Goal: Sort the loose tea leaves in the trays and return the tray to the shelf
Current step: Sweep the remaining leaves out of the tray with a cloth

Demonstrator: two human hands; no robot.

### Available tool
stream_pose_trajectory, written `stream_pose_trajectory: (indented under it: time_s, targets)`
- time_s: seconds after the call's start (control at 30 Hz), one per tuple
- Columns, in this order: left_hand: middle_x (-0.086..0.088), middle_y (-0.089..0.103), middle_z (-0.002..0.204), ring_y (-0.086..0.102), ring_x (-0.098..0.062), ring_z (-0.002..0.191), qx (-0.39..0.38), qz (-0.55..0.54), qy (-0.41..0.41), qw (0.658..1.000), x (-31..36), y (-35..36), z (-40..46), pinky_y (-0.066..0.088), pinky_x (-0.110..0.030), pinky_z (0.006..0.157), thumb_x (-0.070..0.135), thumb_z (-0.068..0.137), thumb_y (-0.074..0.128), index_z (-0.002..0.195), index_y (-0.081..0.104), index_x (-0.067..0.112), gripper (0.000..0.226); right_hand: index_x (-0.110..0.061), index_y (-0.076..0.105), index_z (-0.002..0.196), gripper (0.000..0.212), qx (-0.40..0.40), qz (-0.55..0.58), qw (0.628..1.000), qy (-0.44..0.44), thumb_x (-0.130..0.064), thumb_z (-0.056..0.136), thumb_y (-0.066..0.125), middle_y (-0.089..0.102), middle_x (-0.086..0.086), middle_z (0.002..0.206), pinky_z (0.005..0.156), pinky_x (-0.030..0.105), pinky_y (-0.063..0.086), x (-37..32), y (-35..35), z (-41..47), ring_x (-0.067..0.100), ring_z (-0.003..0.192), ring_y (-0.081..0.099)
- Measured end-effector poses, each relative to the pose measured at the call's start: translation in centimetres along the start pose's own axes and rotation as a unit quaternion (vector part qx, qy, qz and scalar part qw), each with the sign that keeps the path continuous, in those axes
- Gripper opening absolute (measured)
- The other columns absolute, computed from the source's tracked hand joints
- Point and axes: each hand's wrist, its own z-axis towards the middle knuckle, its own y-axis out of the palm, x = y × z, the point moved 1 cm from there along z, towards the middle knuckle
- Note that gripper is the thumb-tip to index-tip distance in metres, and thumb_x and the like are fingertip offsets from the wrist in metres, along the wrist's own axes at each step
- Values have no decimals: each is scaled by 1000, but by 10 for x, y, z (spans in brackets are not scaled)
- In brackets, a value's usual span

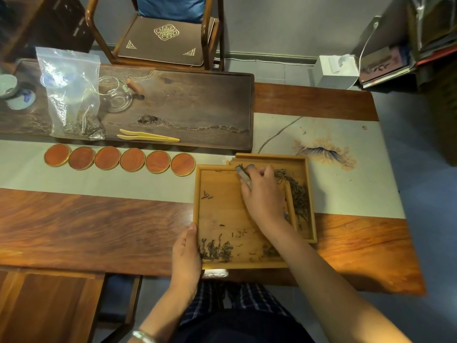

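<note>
Two bamboo trays overlap on the wooden table [99, 219]: the near tray [222, 209] lies partly over the far tray [303, 179], both holding loose tea leaves [298, 194]. The left hand [185, 253] grips the near tray's left rim, fingers curled. The right hand [262, 191] pinches metal tweezers [243, 175] at the trays' overlap. Six round coasters [107, 158] line the runner beside one pair of bamboo tongs [148, 136].

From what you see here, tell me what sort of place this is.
Probably a tea room or tea shop: a dark carved tea tray holding a glass pitcher, a row of round coasters, and bamboo trays of loose tea leaves.
</note>
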Motion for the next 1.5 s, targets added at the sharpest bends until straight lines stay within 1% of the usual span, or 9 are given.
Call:
stream_pose_trajectory:
  time_s: [0.27,0.43,0.57,0.67,0.9,1.07,1.17,1.4,1.5]
  targets:
    - [2,74,76,70,-8,71,-1,-7,6,1000,2,5,-2,52,-15,58,30,104,38,73,73,33,47,-13,53,122,31,-17,27,993,-113,-25,94,53,43,5,108,57,22,38,-60,11,4,12,83,45]
    - [-1,74,78,70,-14,73,4,-9,0,1000,-1,3,-4,56,-22,61,32,103,36,73,72,35,47,-12,53,123,30,-30,1,995,-93,-25,97,47,43,6,113,61,22,39,-54,19,4,16,91,50]
    - [-12,73,82,69,-24,77,6,-5,-6,1000,-4,-1,-5,58,-32,66,33,103,38,81,69,18,41,-13,55,124,30,-26,-10,998,-61,-25,97,48,44,7,112,65,25,46,-36,17,2,18,90,51]
    - [-20,70,88,68,-35,83,-2,-7,-3,1000,-5,-3,-7,57,-46,72,34,103,37,88,66,9,41,-13,54,125,33,-13,-13,999,-37,-25,95,51,44,6,110,61,23,40,-18,13,-1,15,86,48]
    - [-3,71,76,67,-16,71,-5,12,6,1000,-9,-8,-1,53,-20,58,32,103,38,86,65,11,38,-14,58,122,30,30,-24,999,23,-27,95,52,45,5,109,60,19,34,16,-2,-5,10,77,42]
    - [-2,71,76,67,-14,71,-23,-6,20,1000,-6,-4,-2,53,-20,59,30,104,36,85,65,11,39,-15,59,119,29,20,47,997,-66,-29,93,56,45,1,107,57,11,37,-15,-5,-13,8,78,46]
    - [-7,69,78,65,-17,72,-34,-20,19,999,-3,-1,-3,53,-23,61,27,104,36,83,65,13,38,-16,61,115,27,-18,61,990,-124,-29,92,57,45,0,106,60,20,49,-39,4,-23,8,78,47]
    - [-17,64,85,60,-22,77,-26,-15,31,999,0,1,-1,50,-23,63,22,105,34,91,63,2,38,-13,59,117,27,-58,43,988,-137,-25,94,54,42,4,108,59,22,36,-44,18,-31,12,81,44]
    - [-12,65,76,64,-9,72,-21,1,44,999,1,-1,-1,50,-15,61,19,105,35,86,63,2,38,-14,60,114,24,-84,44,983,-159,-25,94,55,41,2,107,61,25,43,-38,13,-36,13,83,46]
